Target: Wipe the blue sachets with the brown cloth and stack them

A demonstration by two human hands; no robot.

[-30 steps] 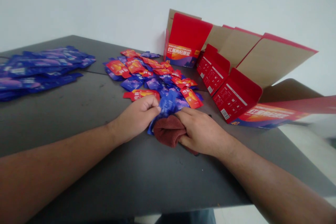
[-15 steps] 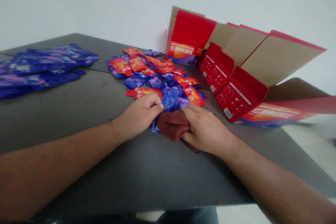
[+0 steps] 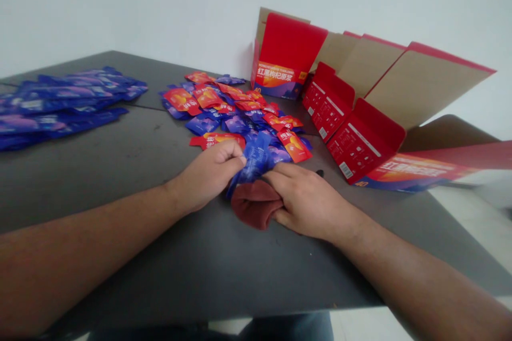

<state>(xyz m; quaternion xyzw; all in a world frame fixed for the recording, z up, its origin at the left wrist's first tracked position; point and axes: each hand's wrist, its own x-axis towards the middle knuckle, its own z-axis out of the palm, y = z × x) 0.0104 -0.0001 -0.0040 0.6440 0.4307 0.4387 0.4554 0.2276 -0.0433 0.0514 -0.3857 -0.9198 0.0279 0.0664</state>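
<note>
My left hand (image 3: 212, 173) pinches the left edge of a blue sachet (image 3: 255, 157), its fingers closed. In my right hand (image 3: 306, 197) is a folded reddish-brown cloth (image 3: 256, 203), gripped between thumb and fingers and lying against the lower part of that sachet. The cloth hides part of the sachet's bottom end. Just beyond both hands spreads a loose pile of red and blue sachets (image 3: 208, 97). One red sachet (image 3: 218, 140) lies right behind my left hand, another red sachet (image 3: 294, 145) behind my right.
On the left lies a stack of blue sachets (image 3: 60, 98). Several open red cardboard boxes (image 3: 280, 80) stand at the back right, flaps up. A small black object (image 3: 320, 173) lies near my right hand. The dark table (image 3: 180, 266) meets a white wall.
My right hand has drawn the brown cloth down the sachet toward me, baring more of its printed face. My left hand keeps its pinch on the edge.
</note>
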